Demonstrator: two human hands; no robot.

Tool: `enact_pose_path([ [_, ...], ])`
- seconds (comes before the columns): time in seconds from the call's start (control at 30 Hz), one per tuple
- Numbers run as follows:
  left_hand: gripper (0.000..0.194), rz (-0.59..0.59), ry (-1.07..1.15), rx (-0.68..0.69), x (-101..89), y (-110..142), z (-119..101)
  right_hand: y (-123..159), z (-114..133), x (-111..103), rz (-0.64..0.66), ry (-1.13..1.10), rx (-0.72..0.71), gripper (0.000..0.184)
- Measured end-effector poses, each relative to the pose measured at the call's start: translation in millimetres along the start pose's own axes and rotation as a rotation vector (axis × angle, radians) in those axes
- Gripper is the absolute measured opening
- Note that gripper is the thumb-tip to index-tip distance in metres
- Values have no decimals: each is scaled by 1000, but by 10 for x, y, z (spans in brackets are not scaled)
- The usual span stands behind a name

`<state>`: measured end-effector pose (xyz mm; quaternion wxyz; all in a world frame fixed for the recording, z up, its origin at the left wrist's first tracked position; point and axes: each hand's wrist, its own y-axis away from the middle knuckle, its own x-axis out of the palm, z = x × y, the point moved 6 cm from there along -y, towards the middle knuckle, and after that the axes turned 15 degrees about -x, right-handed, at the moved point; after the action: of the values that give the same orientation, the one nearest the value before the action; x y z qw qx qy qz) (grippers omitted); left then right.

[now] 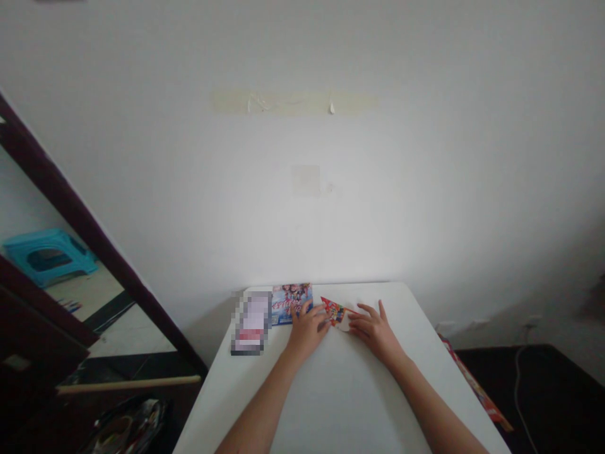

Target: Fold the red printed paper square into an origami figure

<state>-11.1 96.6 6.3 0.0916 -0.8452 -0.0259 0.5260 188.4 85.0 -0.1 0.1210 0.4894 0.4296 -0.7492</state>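
Note:
A small red printed sheet of paper (335, 311), folded to a pointed shape with a pale lower part, lies on the white table between my hands. My left hand (307, 329) grips its left side, the fingers bent at its edge. On the other side my right hand (373, 329) has thumb and fingertips at the right edge, with some other fingers raised. Part of the paper is covered by my fingers. Just behind my left hand lies a blue printed leaflet (283, 306), partly hidden by the fingers.
A phone-like object (250, 325), blurred out, lies at the table's left edge. The white table (326, 403) stands against a wall (302, 239) with a yellowed tape strip (293, 102). A blue stool (50, 255) shows beyond the doorway. A cable (518, 384) hangs at right.

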Motion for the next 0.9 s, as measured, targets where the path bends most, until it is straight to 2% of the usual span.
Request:
enact_pose_path([
  [0.27,27,22,19,-12,-2,-12,19,-9,-39,-8,14,-10,6,23],
  [0.5,25,-3,40,-3,7,-11,27,-1,-54,-13,13,-32,-14,17],
  [0.73,19,-29,83,14,-13,5,1,6,-81,-47,-19,8,24,17],
  [0.9,15,-17,96,7,-33,18,-29,14,-56,-43,-24,-43,30,19],
])
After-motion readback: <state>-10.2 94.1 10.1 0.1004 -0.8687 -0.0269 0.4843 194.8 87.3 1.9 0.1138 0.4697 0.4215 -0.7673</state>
